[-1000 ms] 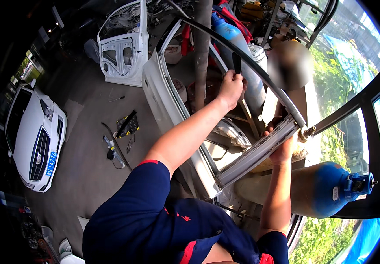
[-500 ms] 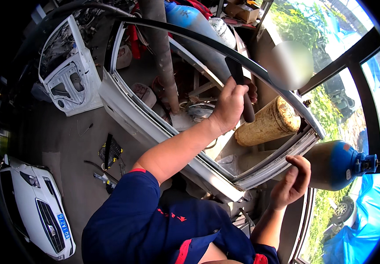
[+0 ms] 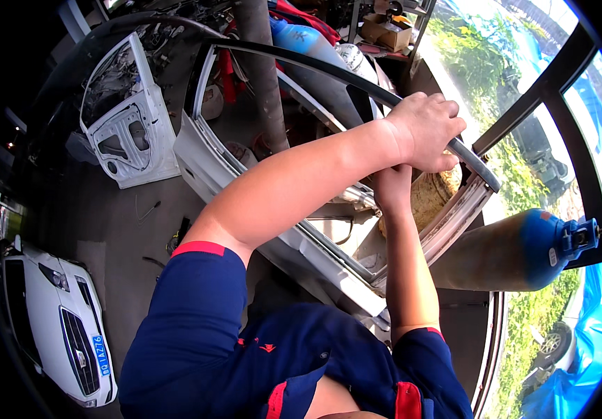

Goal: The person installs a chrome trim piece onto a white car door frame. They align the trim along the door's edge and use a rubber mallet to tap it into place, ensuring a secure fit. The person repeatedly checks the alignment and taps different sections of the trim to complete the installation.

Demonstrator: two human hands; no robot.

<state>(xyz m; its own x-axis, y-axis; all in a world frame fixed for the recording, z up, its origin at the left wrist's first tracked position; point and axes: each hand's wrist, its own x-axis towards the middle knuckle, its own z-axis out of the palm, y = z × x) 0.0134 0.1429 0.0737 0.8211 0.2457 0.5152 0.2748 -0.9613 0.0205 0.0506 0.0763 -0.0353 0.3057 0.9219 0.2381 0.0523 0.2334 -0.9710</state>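
Note:
A white car door [image 3: 273,230] with an open window frame lies across the space before me. My left hand [image 3: 423,133] is at the black upper rail [image 3: 315,63] of its window frame, fingers curled over the rail's right part. My left forearm crosses over the door. Below that wrist is my right hand [image 3: 393,185], reaching up inside the frame; its fingers are hidden behind my left hand. A black strip [image 3: 362,103] hangs from the rail beside my left forearm, its lower part covered.
A rusty yellow cylinder [image 3: 435,195] stands behind the frame, and a blue-topped cylinder [image 3: 534,251] lies at the right. A metal post [image 3: 262,84] rises beyond the door. Another white door [image 3: 133,133] stands far left, above a white car [image 3: 63,321]. Windows line the right.
My left hand has moved right and up from the black strip onto the rail. My right hand has come up and left from the door's lower right corner to beneath it.

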